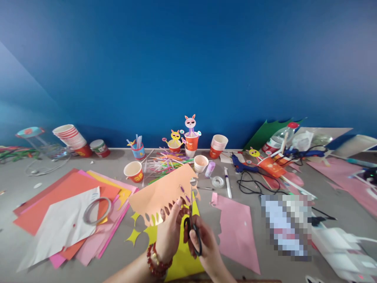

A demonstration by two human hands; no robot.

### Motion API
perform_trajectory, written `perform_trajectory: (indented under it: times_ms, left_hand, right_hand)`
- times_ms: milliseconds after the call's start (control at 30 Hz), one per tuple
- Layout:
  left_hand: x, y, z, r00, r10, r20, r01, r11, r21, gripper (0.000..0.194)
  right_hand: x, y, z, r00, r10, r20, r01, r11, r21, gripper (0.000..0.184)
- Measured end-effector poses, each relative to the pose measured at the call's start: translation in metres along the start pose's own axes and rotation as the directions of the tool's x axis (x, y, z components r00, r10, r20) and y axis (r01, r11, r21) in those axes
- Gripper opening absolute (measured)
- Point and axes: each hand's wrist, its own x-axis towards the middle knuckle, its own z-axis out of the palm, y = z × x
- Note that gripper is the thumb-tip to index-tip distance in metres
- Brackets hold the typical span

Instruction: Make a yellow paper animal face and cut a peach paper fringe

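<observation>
My left hand (171,226), with red bead bracelets on its wrist, pinches a peach sheet of paper (159,192) by its lower edge. Oval cut-outs and notches line that edge, and small ovals are drawn near its right side. In my right hand (204,239) is a pair of black-handled scissors (188,224), fingers through the loops. The blades point up at the paper's right part; whether they are closed is hard to make out. A yellow paper sheet (185,259) with cut edges lies beneath both hands.
Stacked coloured paper (70,196) carries a tape roll (97,211) at left. Pink paper (238,232) lies right of my hands. Behind stand a paper cup (134,171), pipe cleaners (165,160) and cup figures (191,143). A blue glue gun (243,164) with black cable lies at right.
</observation>
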Motion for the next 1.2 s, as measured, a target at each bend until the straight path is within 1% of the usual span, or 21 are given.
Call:
perform_trajectory:
  times_ms: [100,333,533,733,900,1033,1133,1200]
  left_hand:
    - [0.002,0.002,0.0,1.0,-0.015,0.021,0.016,0.998,-0.059,0.034]
    - [0.002,0.011,-0.001,0.999,-0.034,-0.003,0.034,0.997,-0.063,0.029]
    - [0.002,0.006,0.0,0.999,-0.046,0.009,0.047,0.995,-0.085,0.028]
    - [0.002,0.005,0.001,0.999,-0.044,0.019,0.046,0.994,-0.1,0.028]
    - [0.001,0.001,0.001,0.998,-0.055,0.04,0.058,0.996,-0.073,0.032]
    - [0.0,-0.001,-0.002,0.998,-0.006,0.068,0.009,1.0,-0.03,0.037]
    - [0.001,0.001,-0.005,0.996,0.022,0.086,-0.025,0.999,0.036,0.038]
    - [0.002,0.005,-0.007,0.995,0.031,0.094,-0.036,0.998,0.047,0.037]
  right_hand:
    - [0.0,0.0,0.001,1.0,0.019,-0.016,-0.019,1.0,0.003,0.045]
    - [-0.001,-0.003,0.003,0.998,0.06,-0.032,-0.06,0.998,0.005,0.048]
    - [-0.002,-0.003,0.005,0.996,0.075,-0.05,-0.076,0.997,-0.007,0.052]
    - [-0.003,-0.004,0.003,0.993,0.096,-0.065,-0.096,0.995,-0.01,0.051]
    - [-0.003,-0.001,-0.003,0.997,0.052,-0.053,-0.055,0.997,-0.059,0.049]
    - [-0.004,0.002,-0.007,0.998,0.035,-0.047,-0.038,0.997,-0.067,0.049]
    - [-0.005,0.001,-0.01,0.998,0.032,-0.046,-0.035,0.997,-0.064,0.049]
    - [-0.006,-0.001,-0.011,0.999,0.032,-0.037,-0.034,0.998,-0.061,0.05]
